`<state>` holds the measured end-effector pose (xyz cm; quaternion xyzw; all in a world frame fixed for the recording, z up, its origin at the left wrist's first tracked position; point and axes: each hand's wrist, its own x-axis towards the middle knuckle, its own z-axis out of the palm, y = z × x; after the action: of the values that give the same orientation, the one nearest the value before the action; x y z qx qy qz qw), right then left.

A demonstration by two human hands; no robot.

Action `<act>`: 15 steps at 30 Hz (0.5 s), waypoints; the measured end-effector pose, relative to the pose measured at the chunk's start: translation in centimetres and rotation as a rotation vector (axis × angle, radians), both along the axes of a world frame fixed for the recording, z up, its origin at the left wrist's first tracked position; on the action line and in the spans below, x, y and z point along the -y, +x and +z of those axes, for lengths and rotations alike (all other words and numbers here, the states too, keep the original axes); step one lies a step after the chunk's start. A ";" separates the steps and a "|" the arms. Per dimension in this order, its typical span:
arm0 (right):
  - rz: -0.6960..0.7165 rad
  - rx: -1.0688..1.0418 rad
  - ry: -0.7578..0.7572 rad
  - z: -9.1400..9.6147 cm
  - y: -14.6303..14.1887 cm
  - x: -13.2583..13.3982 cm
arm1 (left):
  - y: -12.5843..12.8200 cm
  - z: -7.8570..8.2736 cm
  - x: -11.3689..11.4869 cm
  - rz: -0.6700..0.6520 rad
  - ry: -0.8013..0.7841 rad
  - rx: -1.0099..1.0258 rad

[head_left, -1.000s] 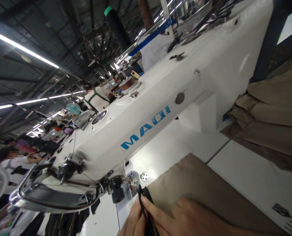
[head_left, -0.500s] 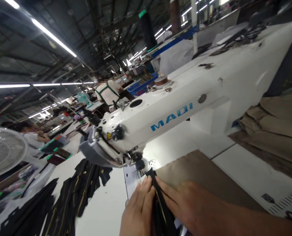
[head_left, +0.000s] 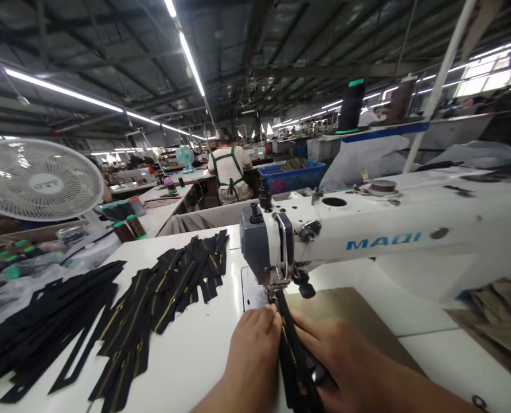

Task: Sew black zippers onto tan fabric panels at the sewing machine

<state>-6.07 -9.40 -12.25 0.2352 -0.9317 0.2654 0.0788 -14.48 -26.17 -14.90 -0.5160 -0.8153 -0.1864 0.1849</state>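
One black zip [head_left: 292,350] with metal teeth is lying between the left hand [head_left: 255,344] and the right hand [head_left: 345,350], its far end sitting by the presser foot [head_left: 273,297] of the white machine [head_left: 393,241]. Left: fingers bending together, tips resting by the zip's left edge; the view is not showing whether they are pinching it. Right: fingers reaching along the other edge, thumb partly hiding, so its grip is staying unclear to me. Tan cloth [head_left: 354,310] is lying flat to the right of the zip, partly beneath the right hand. More zips [head_left: 169,287] are overlapping on the white table [head_left: 186,367] at left, black strips [head_left: 57,321] heaping beside them. A fan [head_left: 40,180] is standing beyond, near spools [head_left: 135,227]. Farther back, a person [head_left: 231,166] wearing green straps is facing away, beside a blue basket [head_left: 300,180].
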 end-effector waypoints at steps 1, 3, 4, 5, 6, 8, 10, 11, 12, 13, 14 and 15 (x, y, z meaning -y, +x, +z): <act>-0.008 0.008 0.004 0.0 0.0 0.1 | 0.0 -0.1 0.0 -0.004 0.000 -0.006; -0.028 0.031 0.024 -0.2 0.1 0.1 | 0.0 -0.3 0.1 -0.022 -0.006 -0.022; -0.037 0.040 0.036 -0.3 0.1 0.1 | 0.0 -0.3 0.1 -0.035 -0.008 -0.028; -0.044 0.047 0.045 -0.4 0.1 0.1 | 0.1 -0.2 0.1 -0.042 -0.014 -0.028; -0.047 0.047 0.050 -0.5 0.1 0.1 | 0.1 -0.1 0.2 -0.043 -0.019 -0.026; -0.051 0.038 0.052 -0.7 0.1 0.1 | 0.2 0.0 0.2 -0.038 -0.033 -0.020; -0.054 0.031 0.059 -0.7 0.1 0.0 | 0.3 0.1 0.1 -0.029 -0.044 -0.018; -0.055 0.027 0.063 -0.7 0.1 0.0 | 0.3 0.1 0.1 -0.024 -0.047 -0.018; -0.055 0.022 0.067 -0.6 0.0 -0.1 | 0.3 0.1 0.1 -0.022 -0.051 -0.016; -0.055 0.015 0.070 -0.6 0.0 -0.1 | 0.3 0.1 0.0 -0.019 -0.058 -0.010; -0.054 0.008 0.069 -0.5 0.0 -0.1 | 0.3 0.1 0.0 -0.017 -0.064 -0.003; -0.054 0.002 0.067 -0.5 0.0 -0.1 | 0.3 0.2 0.0 -0.018 -0.068 0.002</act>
<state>-6.11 -9.34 -12.75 0.2122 -0.9461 0.2321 0.0771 -14.15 -26.16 -14.71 -0.5290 -0.8168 -0.1605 0.1647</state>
